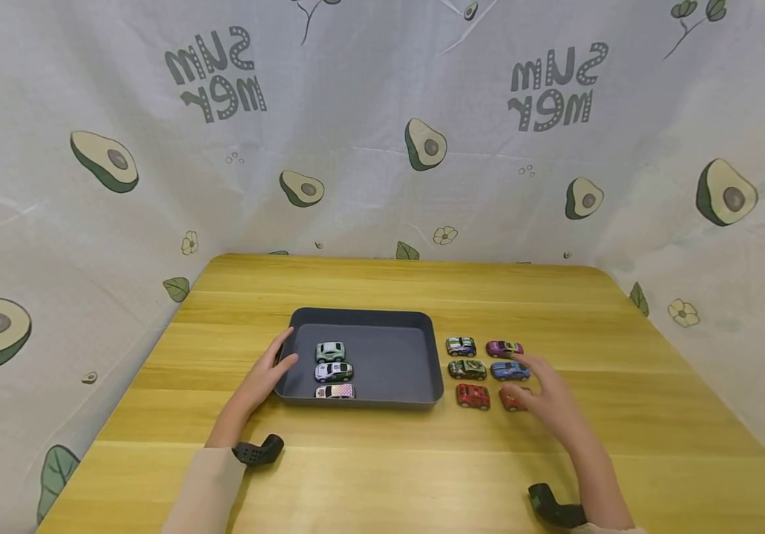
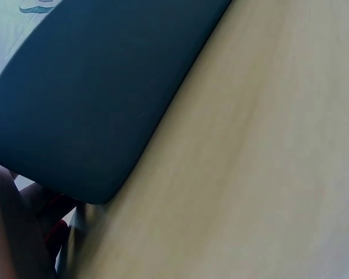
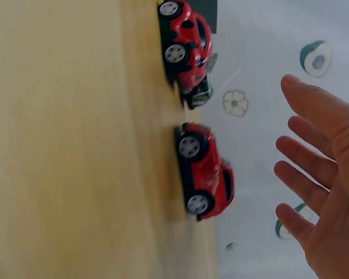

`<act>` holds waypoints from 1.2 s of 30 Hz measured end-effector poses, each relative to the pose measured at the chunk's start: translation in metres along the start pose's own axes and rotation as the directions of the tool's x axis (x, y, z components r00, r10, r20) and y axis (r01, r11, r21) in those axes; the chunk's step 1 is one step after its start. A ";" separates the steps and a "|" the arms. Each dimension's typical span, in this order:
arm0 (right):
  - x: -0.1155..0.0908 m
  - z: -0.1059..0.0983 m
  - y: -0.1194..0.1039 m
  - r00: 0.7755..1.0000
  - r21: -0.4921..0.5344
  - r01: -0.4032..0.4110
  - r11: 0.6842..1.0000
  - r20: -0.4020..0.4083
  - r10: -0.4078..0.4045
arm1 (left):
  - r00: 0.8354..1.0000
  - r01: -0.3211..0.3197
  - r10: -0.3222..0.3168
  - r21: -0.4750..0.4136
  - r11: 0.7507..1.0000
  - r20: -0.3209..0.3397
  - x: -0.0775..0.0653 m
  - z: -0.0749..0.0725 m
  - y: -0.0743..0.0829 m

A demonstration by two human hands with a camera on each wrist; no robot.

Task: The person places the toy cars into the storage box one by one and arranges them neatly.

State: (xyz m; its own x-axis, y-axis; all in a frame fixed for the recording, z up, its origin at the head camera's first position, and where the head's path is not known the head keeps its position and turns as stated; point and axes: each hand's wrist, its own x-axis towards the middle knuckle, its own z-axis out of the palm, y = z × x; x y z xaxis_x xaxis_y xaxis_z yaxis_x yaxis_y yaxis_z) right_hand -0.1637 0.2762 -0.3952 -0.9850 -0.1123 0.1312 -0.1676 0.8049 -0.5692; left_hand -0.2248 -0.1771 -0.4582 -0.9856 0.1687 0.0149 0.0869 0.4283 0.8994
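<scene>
Near the left end of a dark grey tray point(image 1: 382, 404), my left hand point(image 1: 263, 377) rests with fingers and thumb spread against its side and rim. In the left wrist view the tray wall point(image 2: 99, 104) covers part of the fingers. My right hand point(image 1: 545, 397) hovers over the right-hand toy cars, fingers spread and holding nothing. Closest to it are a red toy car point(image 1: 513, 398), partly hidden by the thumb, a blue toy car point(image 1: 510, 371) and a purple toy car point(image 1: 504, 348). The right wrist view shows the red car point(image 3: 206, 174) apart from the hand.
Inside the tray stand a mint toy car point(image 1: 330, 351), a white-and-green toy car point(image 1: 333, 371) and a pink-and-white toy car point(image 1: 335, 391). Right of the tray are a white-and-blue car point(image 1: 461, 346), a camouflage car point(image 1: 467, 369) and another red car point(image 1: 473, 396). A printed cloth point(image 1: 369, 148) hangs behind the wooden table point(image 1: 382, 475).
</scene>
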 end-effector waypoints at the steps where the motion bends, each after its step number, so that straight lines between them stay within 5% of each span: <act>1: -0.001 0.001 0.003 1.000 -0.002 0.002 1.000 0.003 -0.002 | 1.000 0.001 -0.001 0.001 1.000 -0.002 0.000 0.000 0.000; 11: -0.010 0.008 0.025 1.000 -0.067 -0.005 0.998 0.016 0.006 | 1.000 0.020 -0.020 0.001 1.000 0.003 -0.001 0.000 0.001; 24: -0.015 0.015 0.039 0.997 0.011 -0.042 0.999 0.062 0.041 | 1.000 -0.001 0.001 -0.014 1.000 0.016 -0.001 -0.001 0.003; 36: -0.016 0.019 0.042 0.998 0.017 -0.042 0.999 0.049 0.042 | 0.999 0.009 -0.008 -0.021 1.000 0.040 -0.019 -0.005 0.040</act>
State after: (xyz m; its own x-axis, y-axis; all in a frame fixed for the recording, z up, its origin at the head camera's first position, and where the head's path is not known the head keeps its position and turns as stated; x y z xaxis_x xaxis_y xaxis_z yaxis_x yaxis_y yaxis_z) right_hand -0.1555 0.3009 -0.4369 -0.9919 -0.1073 0.0673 -0.1264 0.7991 -0.5877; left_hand -0.2030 -0.1675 -0.4207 -0.9796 0.2009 -0.0103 0.0748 0.4111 0.9085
